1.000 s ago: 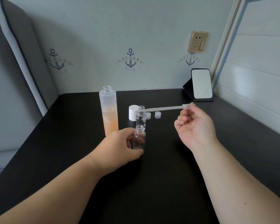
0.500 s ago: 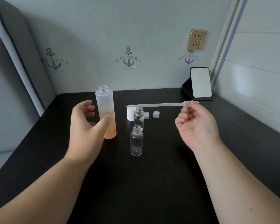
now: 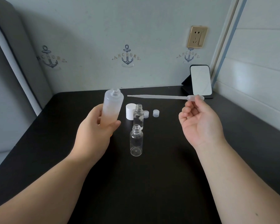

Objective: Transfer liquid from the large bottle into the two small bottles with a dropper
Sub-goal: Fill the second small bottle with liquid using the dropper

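Two hands are at work above the black table point(image 3: 152, 183), each with something in its grip. The left hand point(image 3: 95, 133) has its fingers and thumb curled round the lower half of the large bottle point(image 3: 112, 107), a frosted one with no cap on, its lower part tinted orange with liquid; it leans a little to the right, and whether its base touches the table cannot be told, since the hand covers it. The right hand point(image 3: 199, 125), palm turned up, pinches the bulb end of the dropper point(image 3: 160, 97) between thumb and fingertips. The dropper lies nearly level in the air, its thin tip pointing left and ending just beside the large bottle's open neck, not inside it.

Between the two hands stand the two small bottles, both clear, upright and uncapped. The near small bottle point(image 3: 136, 141) is on the table just right of the left hand's thumb, not touching it. The far small bottle point(image 3: 138, 116) stands right behind it. Whether either holds liquid is hard to tell.

Beside the far small bottle, on its left, sits a white cap point(image 3: 130, 110), partly hidden by it. On its right lie two small clear caps point(image 3: 156, 113), one close against the bottle and one a little apart.

Farther back, at the table's right rear corner, a small mirror point(image 3: 200, 81) leans on a dark stand. Above it a gold wall socket point(image 3: 197, 37) is set into the pale wall with anchor prints.
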Available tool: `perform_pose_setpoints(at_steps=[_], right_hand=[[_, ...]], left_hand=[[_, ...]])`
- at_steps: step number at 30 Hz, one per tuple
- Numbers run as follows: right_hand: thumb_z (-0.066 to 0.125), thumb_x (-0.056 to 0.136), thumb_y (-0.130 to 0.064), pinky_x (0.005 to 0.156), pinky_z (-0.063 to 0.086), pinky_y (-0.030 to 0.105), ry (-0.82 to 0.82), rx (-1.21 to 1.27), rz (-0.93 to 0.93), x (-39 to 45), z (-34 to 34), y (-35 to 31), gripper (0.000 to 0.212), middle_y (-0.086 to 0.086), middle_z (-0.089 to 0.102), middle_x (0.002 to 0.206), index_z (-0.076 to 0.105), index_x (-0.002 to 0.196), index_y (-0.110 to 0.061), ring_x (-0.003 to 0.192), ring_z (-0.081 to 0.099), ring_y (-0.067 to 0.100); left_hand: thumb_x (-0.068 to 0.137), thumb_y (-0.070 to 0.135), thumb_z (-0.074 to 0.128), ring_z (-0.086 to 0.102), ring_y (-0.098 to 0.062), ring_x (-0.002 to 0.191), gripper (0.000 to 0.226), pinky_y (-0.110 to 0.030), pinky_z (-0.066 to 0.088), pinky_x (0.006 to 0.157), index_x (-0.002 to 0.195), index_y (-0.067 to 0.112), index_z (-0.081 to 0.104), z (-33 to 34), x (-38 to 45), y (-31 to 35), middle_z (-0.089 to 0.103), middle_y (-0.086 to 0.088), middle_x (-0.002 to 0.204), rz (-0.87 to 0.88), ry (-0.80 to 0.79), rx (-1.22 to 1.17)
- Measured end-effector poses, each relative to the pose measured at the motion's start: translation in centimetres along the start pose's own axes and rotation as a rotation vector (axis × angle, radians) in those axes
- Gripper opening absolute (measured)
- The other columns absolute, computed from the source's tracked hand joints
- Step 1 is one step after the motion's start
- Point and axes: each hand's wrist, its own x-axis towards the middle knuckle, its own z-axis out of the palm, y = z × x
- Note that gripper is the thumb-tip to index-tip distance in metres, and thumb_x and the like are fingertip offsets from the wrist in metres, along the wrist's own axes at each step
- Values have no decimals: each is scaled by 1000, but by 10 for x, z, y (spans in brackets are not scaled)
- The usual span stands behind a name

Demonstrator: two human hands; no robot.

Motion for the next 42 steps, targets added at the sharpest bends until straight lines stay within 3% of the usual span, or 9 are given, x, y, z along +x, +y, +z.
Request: perform_pose_setpoints(at_steps=[2,4,13,20,23,26,29,36,42], right_hand=[[68,97,-21,57,47,21,-9,-10,-19,-1,1,-1,25,1,65,73,79,78,-9,60,58,11],[68,97,-21,57,47,21,-19,-29,-32,-1,1,-1,25,1,65,74,79,79,-9,61,58,11],[68,97,-19,58,48,21,17,-29,-55,-2,2,-4,17,2,66,73,76,89,-6,61,58,12],[66,98,-15,58,45,21,22,-110,-115,0,1,-5,21,1,64,72,77,81,-9,61,55,12],[67,95,-12,60,44,20,-5,-132,-130,0,-1,-5,22,0,65,75,78,76,-11,65,54,10],[69,92,-11,62,46,19,-71,-156,-124,0,-2,-2,16,0,67,79,77,79,-10,66,56,8],[67,93,-10,64,49,19,-145,-208,-127,-2,-1,2,15,1,70,83,77,82,-10,67,58,7],[67,95,-7,61,50,22,-237,-411,-139,-10,5,13,20,11,68,80,79,80,-12,63,58,11],[67,96,-11,64,52,25,-307,-579,-84,-15,7,21,15,4,68,71,79,87,-9,61,59,14]], left_hand=[[87,33,76,67,-6,92,41,-42,59,82,106,61,54,-1,-1,2,63,30,101,2,-18,15],[87,32,75,65,-2,91,44,-43,59,82,103,65,52,-1,-3,5,61,32,104,26,-26,41],[87,27,75,51,17,98,55,-21,40,71,97,73,47,-3,0,5,56,39,103,97,-6,131],[87,24,75,42,24,100,50,-14,33,72,111,60,49,-3,3,-2,49,42,105,162,4,238],[85,20,77,48,10,96,51,-12,35,78,121,50,57,-2,3,-7,55,30,102,175,4,274],[84,17,79,51,-6,104,53,-26,41,89,128,41,60,-1,2,-8,56,21,109,215,-14,328],[82,15,80,54,-16,108,55,-30,41,92,130,36,63,2,1,-8,59,18,112,232,-20,345],[80,15,83,51,-19,111,58,-28,36,93,133,30,64,8,1,-10,60,17,116,272,-20,393],[80,16,83,51,-19,114,59,-29,36,95,133,31,64,10,1,-10,55,22,114,286,-26,400]])
